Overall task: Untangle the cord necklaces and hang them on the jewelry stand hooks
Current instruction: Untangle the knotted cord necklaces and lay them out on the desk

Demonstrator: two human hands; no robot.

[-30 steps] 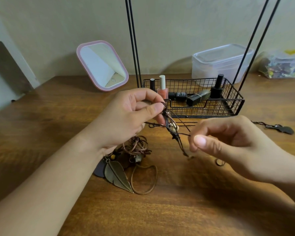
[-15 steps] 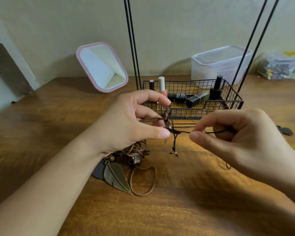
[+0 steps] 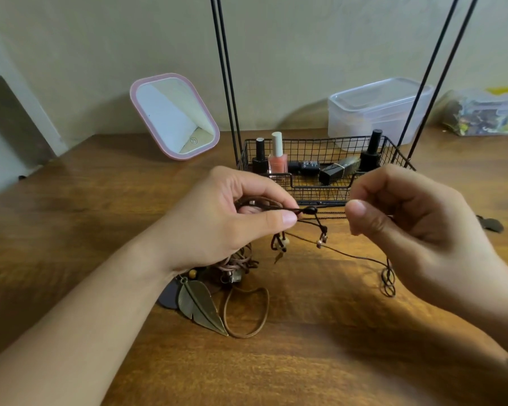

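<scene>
My left hand pinches a dark cord necklace at its knot, with brown loops gathered under its fingers. My right hand pinches the same dark cord a little to the right, and the cord is stretched between both hands above the table. Short beaded ends dangle from the knot. Below my left wrist lies a tangled pile of cords with a brass leaf pendant. The jewelry stand's black rods rise from a wire basket; its hooks are out of view.
Nail polish bottles stand in the wire basket. A pink-framed mirror leans at the back left. A clear plastic box and a bag sit at the back right. A dark pendant lies beside my right hand on the wooden table.
Both hands have drawn the dark cord taut and more level. My right hand rose and moved toward the basket. More beaded ends now hang free under the knot.
</scene>
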